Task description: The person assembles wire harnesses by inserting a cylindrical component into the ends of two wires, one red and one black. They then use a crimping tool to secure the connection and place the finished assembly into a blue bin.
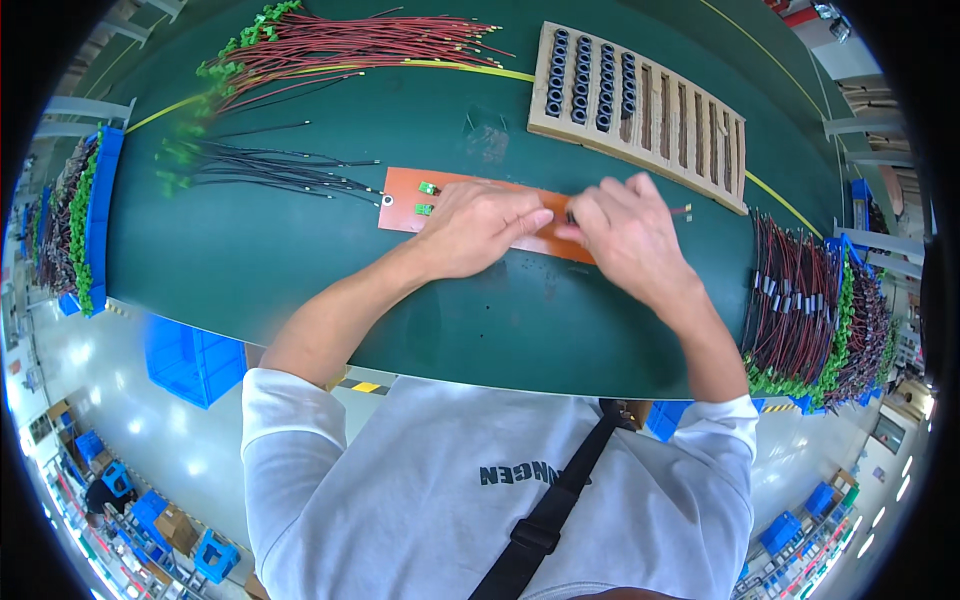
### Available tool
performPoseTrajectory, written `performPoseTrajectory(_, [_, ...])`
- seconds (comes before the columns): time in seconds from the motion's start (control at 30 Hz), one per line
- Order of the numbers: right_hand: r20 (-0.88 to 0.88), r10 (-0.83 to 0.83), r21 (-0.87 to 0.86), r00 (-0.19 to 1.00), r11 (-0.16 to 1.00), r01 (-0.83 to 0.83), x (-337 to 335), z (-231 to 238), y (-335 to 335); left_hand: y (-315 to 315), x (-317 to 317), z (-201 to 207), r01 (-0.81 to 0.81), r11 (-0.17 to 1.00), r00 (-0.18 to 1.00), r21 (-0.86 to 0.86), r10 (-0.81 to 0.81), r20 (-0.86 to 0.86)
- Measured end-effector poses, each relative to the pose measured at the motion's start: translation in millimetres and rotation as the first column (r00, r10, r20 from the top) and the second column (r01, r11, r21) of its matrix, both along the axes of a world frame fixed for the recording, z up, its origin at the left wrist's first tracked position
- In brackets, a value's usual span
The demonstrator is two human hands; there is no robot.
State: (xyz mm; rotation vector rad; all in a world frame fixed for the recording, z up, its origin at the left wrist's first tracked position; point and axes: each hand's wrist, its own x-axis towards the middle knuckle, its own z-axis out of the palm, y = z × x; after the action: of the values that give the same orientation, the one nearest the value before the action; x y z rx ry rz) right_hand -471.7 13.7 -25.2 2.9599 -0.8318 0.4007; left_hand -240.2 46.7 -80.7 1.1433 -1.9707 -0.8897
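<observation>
An orange board [402, 190] lies on the green table under both my hands. Two small green connectors [428, 188] show on its left part, beside my left hand. My left hand [480, 228] is closed over the board's middle, thumb pressed to the index finger; what it grips is hidden. Over the board's right end, my right hand [630, 235] is closed in a pinch and slightly blurred. Tips of red and black wires [688, 210] stick out past its far side. A small dark piece [570, 215] shows at its fingertips, too covered to name.
A wooden rack [640, 125] partly filled with dark rings stands far right. Red wires with green connectors [370, 45] lie far left, with black wires [280, 170] nearer. Wire bundles [795, 300] hang over the right edge. A blue bin [193, 360] stands below the left edge.
</observation>
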Motion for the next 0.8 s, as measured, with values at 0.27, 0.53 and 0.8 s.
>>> performPoseTrajectory(0.27, [0.019,-0.023,-0.045,1.000,0.999,0.023,-5.7,-6.7,4.2,-2.3,0.2,3.3,0.043,0.996,0.988,-0.076,-0.031,0.148])
performPoseTrajectory(0.53, [0.103,-0.133,-0.120,0.986,0.982,0.145,-1.4,-14.2,12.1,-0.5,0.5,4.5,0.038,0.999,0.993,-0.012,-0.036,0.112])
performPoseTrajectory(0.8, [0.097,-0.164,-0.116,0.982,0.978,0.174,-3.1,-13.1,11.8,-2.6,0.8,17.3,0.040,0.996,0.992,0.085,-0.050,0.119])
